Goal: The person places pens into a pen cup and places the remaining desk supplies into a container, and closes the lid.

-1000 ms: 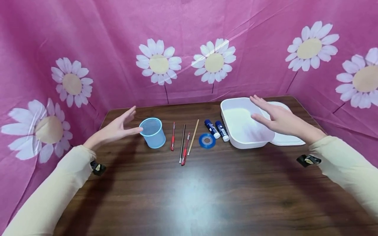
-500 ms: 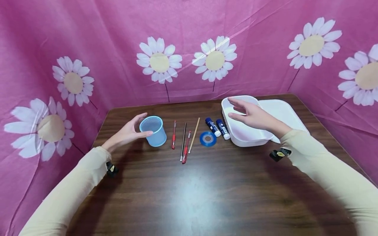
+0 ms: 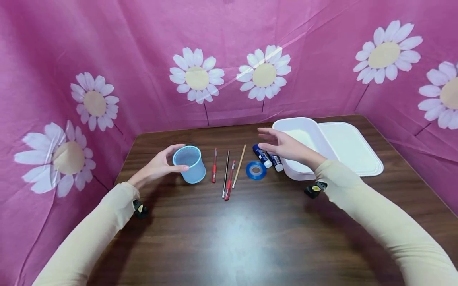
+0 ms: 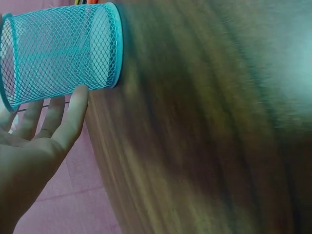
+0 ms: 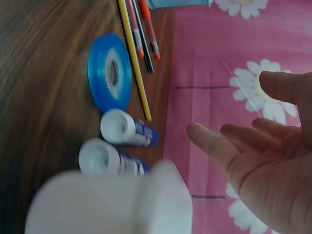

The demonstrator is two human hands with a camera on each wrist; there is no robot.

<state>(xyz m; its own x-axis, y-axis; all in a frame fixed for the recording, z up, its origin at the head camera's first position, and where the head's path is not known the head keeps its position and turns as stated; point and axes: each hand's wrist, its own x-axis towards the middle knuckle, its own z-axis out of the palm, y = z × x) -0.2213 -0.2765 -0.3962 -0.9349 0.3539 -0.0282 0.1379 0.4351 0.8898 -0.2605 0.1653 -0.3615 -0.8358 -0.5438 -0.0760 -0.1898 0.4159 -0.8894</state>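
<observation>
My left hand [image 3: 161,165] is around the light-blue mesh pen holder [image 3: 193,171], thumb on its near side and fingers behind. The pen holder stands upright on the table; in the left wrist view its mesh wall [image 4: 58,53] overlaps the fingertips. My right hand [image 3: 286,147] hovers with fingers spread and nothing in them, over two blue-and-white glue sticks [image 3: 262,155] and the left rim of a white plastic tub [image 3: 300,174]. Between the hands lie two red pens [image 3: 214,167], a dark thin brush or pencil [image 3: 226,174], a yellow pencil [image 3: 239,166] and a blue tape roll [image 3: 256,170].
A white lid [image 3: 358,147] lies at the right, beside the tub. The brown wooden table [image 3: 236,238] reaches back to a pink cloth [image 3: 150,39] with white flowers. Near the right wrist camera, the tub's edge [image 5: 97,204] looms large.
My left hand has moved right and come around the pen holder. My right hand has moved left, from over the tub to over the glue sticks, which uncovers the lid.
</observation>
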